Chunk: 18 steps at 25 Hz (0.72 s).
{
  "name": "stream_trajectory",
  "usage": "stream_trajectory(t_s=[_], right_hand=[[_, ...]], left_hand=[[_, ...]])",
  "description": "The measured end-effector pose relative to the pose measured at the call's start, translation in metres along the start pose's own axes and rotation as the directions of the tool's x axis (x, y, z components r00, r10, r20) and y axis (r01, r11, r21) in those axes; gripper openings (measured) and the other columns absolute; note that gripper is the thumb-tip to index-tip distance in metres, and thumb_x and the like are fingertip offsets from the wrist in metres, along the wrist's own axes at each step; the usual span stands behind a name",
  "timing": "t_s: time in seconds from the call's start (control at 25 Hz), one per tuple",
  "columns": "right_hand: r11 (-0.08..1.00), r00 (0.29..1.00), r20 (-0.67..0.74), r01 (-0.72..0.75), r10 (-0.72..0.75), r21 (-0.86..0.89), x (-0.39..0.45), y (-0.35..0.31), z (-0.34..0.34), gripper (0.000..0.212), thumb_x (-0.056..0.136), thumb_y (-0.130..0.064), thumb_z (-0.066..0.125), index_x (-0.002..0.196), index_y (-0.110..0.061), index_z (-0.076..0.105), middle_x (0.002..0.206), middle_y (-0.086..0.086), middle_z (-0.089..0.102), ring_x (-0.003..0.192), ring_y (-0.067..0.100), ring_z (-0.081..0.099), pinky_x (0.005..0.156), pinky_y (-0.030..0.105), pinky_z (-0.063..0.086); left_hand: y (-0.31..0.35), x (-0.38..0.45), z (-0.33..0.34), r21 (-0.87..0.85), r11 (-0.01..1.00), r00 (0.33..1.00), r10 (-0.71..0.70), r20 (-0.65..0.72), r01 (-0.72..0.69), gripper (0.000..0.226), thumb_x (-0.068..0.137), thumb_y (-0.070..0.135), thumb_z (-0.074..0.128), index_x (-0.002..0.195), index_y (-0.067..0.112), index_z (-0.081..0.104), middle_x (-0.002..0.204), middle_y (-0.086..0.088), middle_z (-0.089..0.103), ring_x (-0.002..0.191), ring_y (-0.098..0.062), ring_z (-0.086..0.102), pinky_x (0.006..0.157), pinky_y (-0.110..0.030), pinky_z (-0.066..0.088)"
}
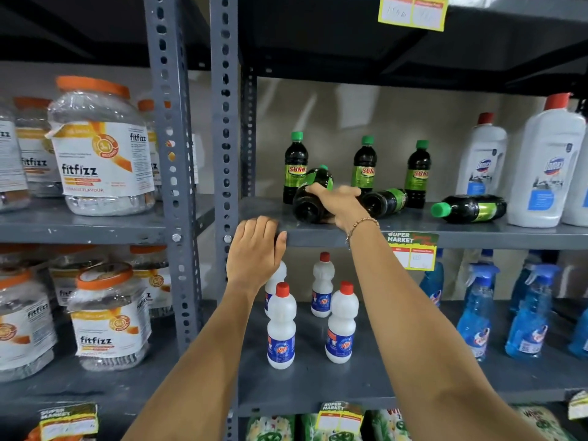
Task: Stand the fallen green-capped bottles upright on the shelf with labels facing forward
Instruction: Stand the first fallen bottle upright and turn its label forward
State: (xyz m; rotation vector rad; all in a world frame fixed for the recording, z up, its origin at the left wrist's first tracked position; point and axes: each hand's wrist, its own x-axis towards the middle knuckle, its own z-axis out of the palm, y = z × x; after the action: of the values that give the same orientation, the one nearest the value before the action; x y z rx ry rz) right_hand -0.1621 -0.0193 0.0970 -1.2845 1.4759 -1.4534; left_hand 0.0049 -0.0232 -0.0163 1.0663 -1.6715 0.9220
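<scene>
Grey steel shelf (413, 229) carries everything here, and its front edge is where the biggest risk lies. The large white Domex bottles (547, 167) stand at the right end, so a rolling bottle has a stop on that side but none toward the front.

Three Sunny bottles (363, 165) with green caps stand upright at the back, labels forward. Three more lie on their sides. The right hand (342, 203) is closed around the nearest fallen bottle (310, 202), whose base points toward the camera and whose cap points back, close to the left upright bottle (295, 167). If this one is swung up fast, I judge its cap end may knock that upright bottle over — they are very near.

The second fallen bottle (385, 202) lies just beside the right hand, partly hidden by it; the wrist could push it as the hand lifts. The third fallen bottle (471, 208) rests apart, cap toward the front, and round bottles roll easily.

The left hand (256, 249) grips the shelf edge, holding no bottle — it only steadies.
</scene>
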Motion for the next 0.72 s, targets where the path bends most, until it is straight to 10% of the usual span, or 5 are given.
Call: stream_trajectory(t_s=[0.36,0.72], right_hand=[[0.945,0.96,0.174,0.252,-0.217,-0.207,-0.013,0.008,0.013,0.088,0.08,-0.012,0.072,0.137,-0.007,0.005,0.127,0.012,0.047,0.117,0.025,0.051,0.096,0.035,0.046],[0.985,0.946,0.29,0.165,-0.145,-0.045,-0.003,0.007,0.006,0.071,0.074,-0.005,0.075,0.134,-0.004,0.035,0.126,0.01,0.059,0.12,0.023,0.055,0.1,0.032,0.043]], left_hand=[[0.0,0.001,-0.006,-0.023,1.0,0.999,-0.013,0.033,0.014,0.04,0.099,0.035,0.032,0.094,0.008,0.06,0.09,-0.008,0.064,0.082,-0.026,0.059,0.082,-0.038,0.046],[0.0,0.0,-0.005,-0.04,0.999,1.0,-0.018,0.023,0.019,0.041,0.098,0.036,0.032,0.097,0.008,0.062,0.093,-0.009,0.066,0.084,-0.026,0.062,0.081,-0.038,0.05]])
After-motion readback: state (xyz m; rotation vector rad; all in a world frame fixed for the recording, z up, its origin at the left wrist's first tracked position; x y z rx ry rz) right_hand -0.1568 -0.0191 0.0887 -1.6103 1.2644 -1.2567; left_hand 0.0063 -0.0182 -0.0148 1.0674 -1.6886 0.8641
